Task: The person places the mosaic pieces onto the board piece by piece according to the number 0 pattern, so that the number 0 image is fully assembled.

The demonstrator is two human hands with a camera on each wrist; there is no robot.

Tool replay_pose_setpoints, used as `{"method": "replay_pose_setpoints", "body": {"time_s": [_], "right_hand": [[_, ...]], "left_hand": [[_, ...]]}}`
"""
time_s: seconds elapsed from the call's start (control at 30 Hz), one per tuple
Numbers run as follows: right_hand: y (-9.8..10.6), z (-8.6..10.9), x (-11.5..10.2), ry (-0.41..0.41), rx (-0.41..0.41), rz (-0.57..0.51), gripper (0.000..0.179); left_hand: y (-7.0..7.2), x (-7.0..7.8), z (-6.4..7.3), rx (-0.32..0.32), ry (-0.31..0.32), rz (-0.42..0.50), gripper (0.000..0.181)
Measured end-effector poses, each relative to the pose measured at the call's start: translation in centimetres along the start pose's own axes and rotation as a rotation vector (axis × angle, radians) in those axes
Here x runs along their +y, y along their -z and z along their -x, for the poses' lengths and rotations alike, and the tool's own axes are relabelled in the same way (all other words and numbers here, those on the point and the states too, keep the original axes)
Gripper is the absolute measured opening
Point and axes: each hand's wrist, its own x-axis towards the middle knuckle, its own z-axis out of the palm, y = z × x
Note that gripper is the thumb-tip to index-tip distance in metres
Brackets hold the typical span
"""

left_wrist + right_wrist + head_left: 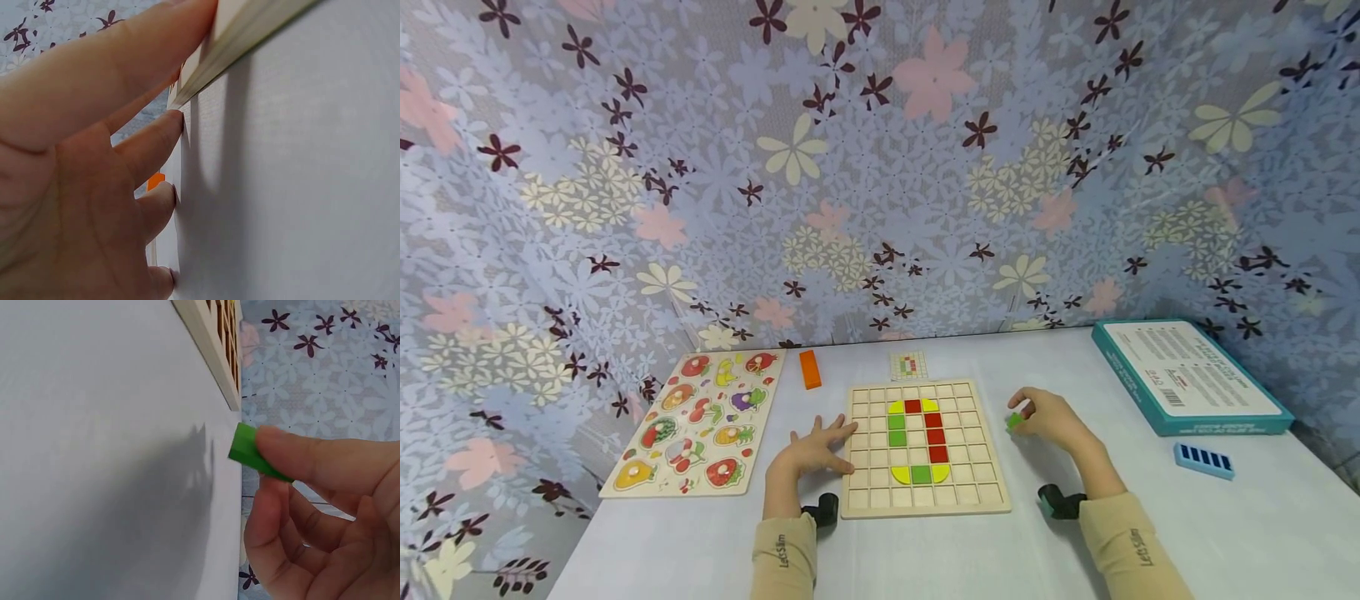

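A gridded wooden board (880, 500) lies in the middle of the table in the head view. Coloured tiles form a ring on it: red and green squares with rounded yellow corners; the left side has two greens, the right side three reds. My left hand (812, 450) rests at the board's left edge with fingers spread, thumb and a fingertip against the rim. To the right of the board, my right hand (1051, 417) pinches a small green block (247, 450) between thumb and fingers, above the white tabletop. In the right wrist view the other fingers curl below the block.
Behind the board lies a small pattern card (908, 364), with an orange block (810, 369) to its left. A fruit puzzle board (707, 492) sits at the left. On the right are a teal box (1195, 367) and a blue slotted piece (1204, 461). A flowered cloth (925, 208) hangs behind.
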Motion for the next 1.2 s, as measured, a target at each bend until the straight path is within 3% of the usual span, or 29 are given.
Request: {"method": "replay_pose_setpoints", "body": {"time_s": [0.53, 1.2], "right_hand": [[-0.8, -0.3, -1.7, 0.054, 0.075, -0.139, 0.025], [-4.2, -0.5, -5.1, 0.151, 0.010, -0.227, 0.018]], "left_hand": [[0.2, 0.3, 0.2, -0.010, -0.002, -0.013, 0.076], [0.3, 0.0, 0.1, -0.013, -0.003, -0.005, 0.076]]}}
